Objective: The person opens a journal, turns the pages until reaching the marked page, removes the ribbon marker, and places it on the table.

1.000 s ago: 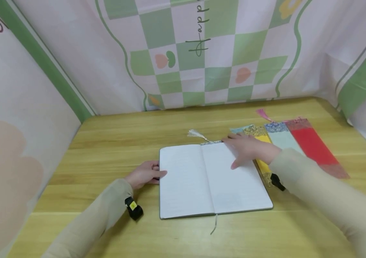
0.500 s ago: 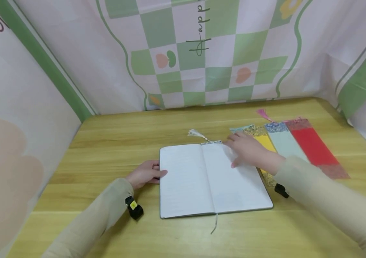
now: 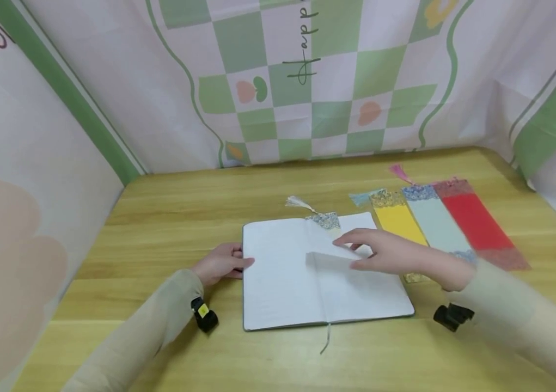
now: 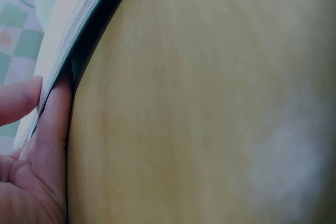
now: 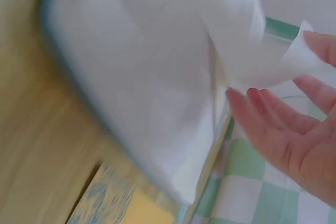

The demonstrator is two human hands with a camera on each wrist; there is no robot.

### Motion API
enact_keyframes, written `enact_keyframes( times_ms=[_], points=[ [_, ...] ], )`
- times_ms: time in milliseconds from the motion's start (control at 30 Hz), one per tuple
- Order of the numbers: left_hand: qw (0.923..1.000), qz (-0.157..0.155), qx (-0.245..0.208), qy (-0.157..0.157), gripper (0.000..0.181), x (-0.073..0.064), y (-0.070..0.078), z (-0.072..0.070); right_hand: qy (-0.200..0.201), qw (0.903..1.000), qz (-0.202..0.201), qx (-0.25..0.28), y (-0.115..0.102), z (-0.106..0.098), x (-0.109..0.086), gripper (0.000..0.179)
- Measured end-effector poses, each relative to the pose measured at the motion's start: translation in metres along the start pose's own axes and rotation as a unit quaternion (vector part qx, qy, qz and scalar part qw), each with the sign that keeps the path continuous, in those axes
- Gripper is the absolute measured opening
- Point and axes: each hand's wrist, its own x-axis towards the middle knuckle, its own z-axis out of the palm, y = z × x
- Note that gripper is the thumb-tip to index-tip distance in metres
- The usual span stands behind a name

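An open notebook (image 3: 278, 288) with white pages lies on the wooden table. My left hand (image 3: 220, 264) grips its left edge, thumb on the page and fingers tucked under the cover (image 4: 93, 35). At the upper right page, my right hand (image 3: 389, 251) pinches the corner of a lifted page (image 5: 239, 51), thumb on one side and fingers on the other. Beneath that raised page shows the patterned top of a bookmark (image 3: 325, 220) near the spine. Its white tassel (image 3: 299, 202) sticks out past the notebook's top edge; the bookmark's lower part is hidden.
Right of the notebook lie a yellow bookmark (image 3: 400, 218), a pale green bookmark (image 3: 437, 220) and a red bookmark (image 3: 476, 220), side by side. A thin ribbon (image 3: 327, 340) hangs from the notebook's spine. Behind the table (image 3: 184, 207) hangs a checked curtain (image 3: 289, 130).
My right hand has moved from the page's top edge down toward me, lifting the page and uncovering the patterned bookmark top. The left hand has stayed in place.
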Motion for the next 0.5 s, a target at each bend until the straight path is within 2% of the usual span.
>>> enact_keyframes(
  times_ms=[133,233,333,400,500],
  points=[
    [1.0,-0.006,-0.003,-0.001,0.048,-0.001,-0.003,0.002,-0.013,0.9943,0.011,0.105,-0.012,0.003,-0.002,0.045],
    [1.0,-0.005,-0.007,-0.001,0.045,-0.001,-0.003,0.003,-0.031,0.9901,-0.007,0.137,-0.02,0.012,0.001,0.045],
    [0.9999,0.004,-0.01,-0.003,0.039,-0.001,-0.002,0.002,-0.057,0.9934,-0.028,0.096,-0.029,0.024,0.009,0.049],
    [0.9999,0.011,-0.012,-0.005,0.034,-0.001,-0.002,0.001,-0.078,0.9954,-0.032,0.046,-0.036,0.032,0.014,0.053],
    [0.9997,0.014,-0.016,-0.006,0.029,0.0,-0.002,-0.002,-0.109,0.9931,-0.038,-0.02,-0.046,0.043,0.021,0.057]
  ],
)
